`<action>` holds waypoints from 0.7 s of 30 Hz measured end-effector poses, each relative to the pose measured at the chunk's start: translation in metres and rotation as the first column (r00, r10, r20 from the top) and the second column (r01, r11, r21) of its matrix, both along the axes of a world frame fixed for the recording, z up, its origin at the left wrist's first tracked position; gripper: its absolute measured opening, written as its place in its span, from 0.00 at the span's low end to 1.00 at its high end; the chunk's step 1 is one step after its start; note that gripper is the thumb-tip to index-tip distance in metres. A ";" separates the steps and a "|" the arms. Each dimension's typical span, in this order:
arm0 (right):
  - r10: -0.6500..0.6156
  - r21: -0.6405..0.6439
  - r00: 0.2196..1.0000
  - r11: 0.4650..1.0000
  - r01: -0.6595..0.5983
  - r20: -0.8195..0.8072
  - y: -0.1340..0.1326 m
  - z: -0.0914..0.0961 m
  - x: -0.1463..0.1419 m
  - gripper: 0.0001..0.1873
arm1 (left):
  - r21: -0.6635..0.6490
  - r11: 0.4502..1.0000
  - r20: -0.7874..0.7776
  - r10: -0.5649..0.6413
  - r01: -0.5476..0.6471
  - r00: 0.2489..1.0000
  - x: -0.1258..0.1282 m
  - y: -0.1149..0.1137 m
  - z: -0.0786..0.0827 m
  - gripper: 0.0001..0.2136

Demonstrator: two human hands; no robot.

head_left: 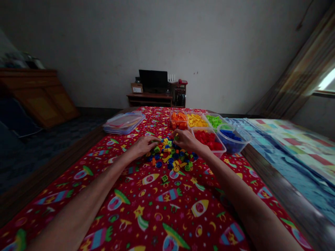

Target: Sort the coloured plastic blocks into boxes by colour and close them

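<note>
**Two hands at one heap of bricks**

One red rocket-print cloth [162, 209] covers the table. At its far end lie one stack of clear lids [123, 122] and five containers (orange tub [171, 120], yellow tub [196, 114], green tub [222, 118], red tub [218, 152], round blue tub [246, 137]). Nearer, one pile of mixed bricks [171, 157] sits between two hands. The left hand [145, 144] lies curled on its left edge and the right hand [186, 139] curled on its far right edge. I cannot tell whether either grips a brick. One green brick [164, 178] lies alone, just beside the pile.

Dim room, window glow, warped edges
</note>
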State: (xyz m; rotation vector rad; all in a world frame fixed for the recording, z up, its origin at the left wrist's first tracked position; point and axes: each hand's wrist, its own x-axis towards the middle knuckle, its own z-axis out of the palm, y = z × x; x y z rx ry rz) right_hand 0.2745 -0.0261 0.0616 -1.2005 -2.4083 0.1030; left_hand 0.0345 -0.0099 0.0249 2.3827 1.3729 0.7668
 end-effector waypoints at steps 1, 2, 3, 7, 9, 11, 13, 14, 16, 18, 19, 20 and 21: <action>-0.003 0.012 1.000 1.000 0.003 -0.016 0.000 0.000 0.001 0.12 | 0.005 1.000 0.014 -0.007 0.007 1.000 -0.002 0.000 0.002 0.15; -0.002 0.026 1.000 1.000 0.003 -0.027 -0.001 0.000 0.001 0.12 | 0.018 1.000 0.019 -0.022 0.022 1.000 -0.004 0.001 0.004 0.15; 0.000 0.042 1.000 0.999 0.001 -0.031 -0.001 0.000 0.002 0.10 | 0.035 0.999 0.009 -0.041 0.041 0.999 -0.006 0.001 0.005 0.15; 0.014 0.065 1.000 0.998 -0.013 -0.009 -0.003 0.001 0.001 0.11 | 0.065 0.993 -0.116 -0.087 0.095 0.989 -0.008 0.003 0.002 0.14; 0.025 0.055 1.000 0.998 -0.025 0.006 -0.006 0.004 0.000 0.14 | 0.049 0.996 -0.124 -0.064 0.071 0.990 -0.006 0.002 0.002 0.12; 0.038 0.036 0.999 0.999 -0.038 0.004 -0.009 0.006 -0.003 0.14 | 0.014 1.000 -0.039 -0.008 0.009 0.999 -0.003 0.001 0.005 0.13; 0.065 0.004 0.998 0.998 -0.065 -0.021 -0.012 0.008 -0.007 0.14 | -0.078 0.996 0.121 0.061 -0.052 0.991 0.003 -0.003 0.011 0.17; 0.087 -0.011 0.996 0.996 -0.087 -0.036 -0.013 0.008 -0.009 0.16 | -0.144 0.988 0.205 0.090 -0.061 0.975 0.007 -0.006 0.014 0.20; 0.139 -0.025 0.989 0.990 -0.140 -0.060 -0.016 0.007 -0.013 0.19 | -0.277 0.960 0.344 0.129 -0.031 0.930 0.018 -0.013 0.020 0.26; 0.195 -0.017 0.979 0.980 -0.196 -0.060 -0.017 0.005 -0.016 0.19 | -0.361 0.932 0.429 0.143 0.024 0.892 0.028 -0.020 0.023 0.30; 0.217 -0.008 0.975 0.976 -0.217 -0.058 -0.018 0.004 -0.017 0.18 | -0.381 0.923 0.452 0.142 0.047 0.881 0.033 -0.023 0.024 0.32; 0.228 0.003 0.972 0.973 -0.229 -0.056 -0.018 0.002 -0.018 0.15 | -0.393 0.918 0.463 0.142 0.059 0.875 0.036 -0.025 0.024 0.32; 0.228 0.016 0.972 0.974 -0.228 -0.051 -0.017 0.001 -0.018 0.13 | -0.397 0.916 0.460 0.140 0.062 0.877 0.038 -0.026 0.024 0.32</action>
